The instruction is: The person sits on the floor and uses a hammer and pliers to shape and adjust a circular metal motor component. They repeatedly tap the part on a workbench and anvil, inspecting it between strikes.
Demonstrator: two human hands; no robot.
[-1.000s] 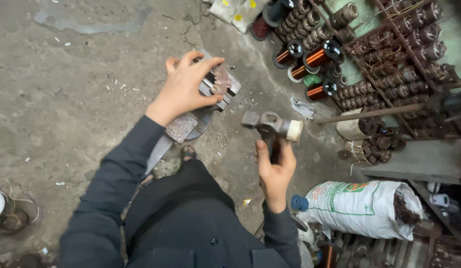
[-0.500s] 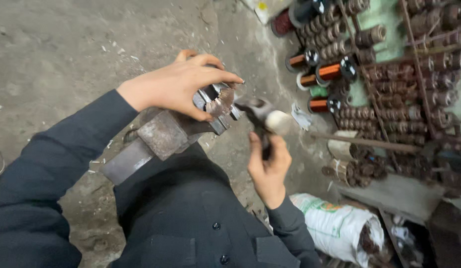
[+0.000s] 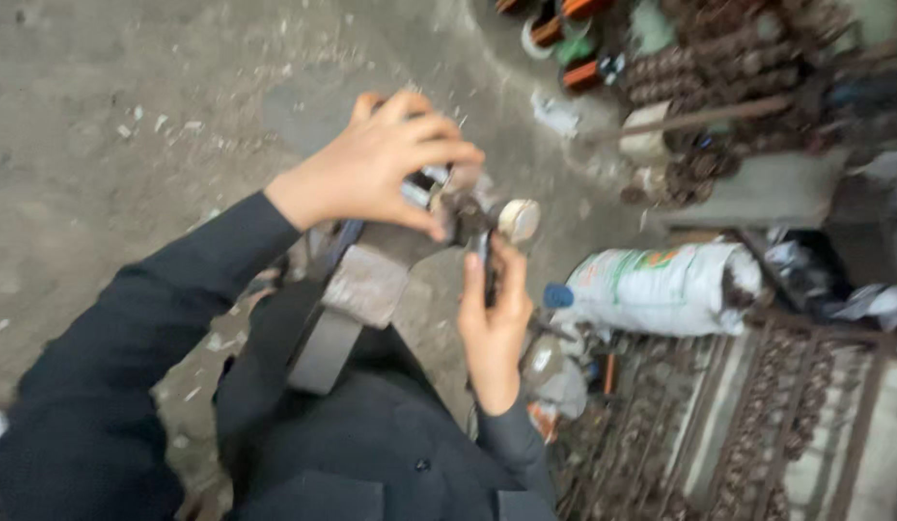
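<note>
The fingers (image 3: 424, 130) of the left hand (image 3: 376, 169) are curled down over a small metal piece (image 3: 427, 181) that sits on the top end of a rusty steel block (image 3: 366, 285), pinning it there; the piece is blurred and mostly covered, so its exact shape cannot be told. Just right of the block's top, the right hand (image 3: 494, 314) is wrapped tight round the dark handle of a hammer (image 3: 501, 227), whose pale round head stands level with the pinned piece and almost touching it. By the look of it this is the striking step: piece held on the block, hammer at the point of contact. The next blow calls for a short, square hit, because the left fingertips lie right beside the hammer face and are the thing most in the way.

Right of the block lies a white filled sack (image 3: 651, 285) on its side. Beyond the block, upward in view, copper-wound spools (image 3: 583, 14) and a heap of dark rusty coils (image 3: 728, 68) crowd the grey concrete floor (image 3: 130, 116).
</note>
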